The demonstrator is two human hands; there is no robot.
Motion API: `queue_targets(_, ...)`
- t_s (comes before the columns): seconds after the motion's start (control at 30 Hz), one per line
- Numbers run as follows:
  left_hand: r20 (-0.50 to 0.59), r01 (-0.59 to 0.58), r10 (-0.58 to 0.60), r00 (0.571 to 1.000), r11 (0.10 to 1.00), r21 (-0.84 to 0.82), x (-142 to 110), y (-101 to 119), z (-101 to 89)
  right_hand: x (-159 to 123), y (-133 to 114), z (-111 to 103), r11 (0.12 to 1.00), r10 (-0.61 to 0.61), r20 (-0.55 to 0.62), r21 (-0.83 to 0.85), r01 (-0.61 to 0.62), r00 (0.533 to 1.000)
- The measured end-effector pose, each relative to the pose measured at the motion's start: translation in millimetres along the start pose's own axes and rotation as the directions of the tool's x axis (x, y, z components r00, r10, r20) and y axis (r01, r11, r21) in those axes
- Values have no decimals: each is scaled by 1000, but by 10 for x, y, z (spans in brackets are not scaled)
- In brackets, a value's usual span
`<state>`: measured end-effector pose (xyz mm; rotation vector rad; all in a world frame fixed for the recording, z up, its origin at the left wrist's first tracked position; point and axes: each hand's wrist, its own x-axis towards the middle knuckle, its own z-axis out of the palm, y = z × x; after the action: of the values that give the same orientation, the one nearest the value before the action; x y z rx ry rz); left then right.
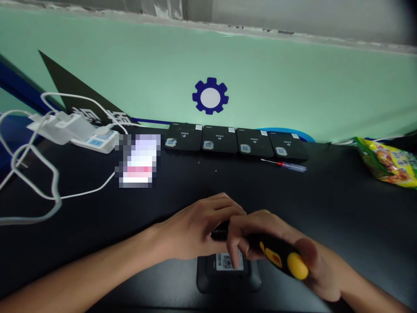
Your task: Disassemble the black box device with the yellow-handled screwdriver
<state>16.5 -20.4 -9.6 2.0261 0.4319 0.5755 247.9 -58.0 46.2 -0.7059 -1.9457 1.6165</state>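
Observation:
A black box-shaped device [228,283] with rounded corners lies on the table in front of me, a white label with a square code on its upper face. My left hand [205,226] reaches over its far part, fingers bent and gripping around it; their tips are partly hidden. In my right hand [260,230] is a screwdriver [283,259] with a black and yellow handle. It lies slanted, its rounded yellow end toward the lower right. The right fingers meet the left hand above the device, and the screwdriver's tip is hidden.
Several flat black boxes [220,140] stand in a row along the wall. A small clear-handled screwdriver [293,167] lies before them. Left are a blurred-out bright screen [140,161], a power strip [97,141] with chargers, and white cables [55,182]. A snack bag [389,163] lies right.

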Motion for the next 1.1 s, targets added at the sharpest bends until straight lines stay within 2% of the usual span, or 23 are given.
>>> queue_targets(0.2,-5,-6,6,1000,1000,9,10,11,12,20,-3,-8,1000,-3,5,20,3,1000)
queue_targets(0.8,11,-8,8,1000,1000,16,26,17,7,-13,-14,-31,997,38,23,-65,-37,999)
queue_targets(1.1,-1,-16,16,1000,1000,16,11,-4,19,-19,-2,-29,999,40,21,-27,-40,999)
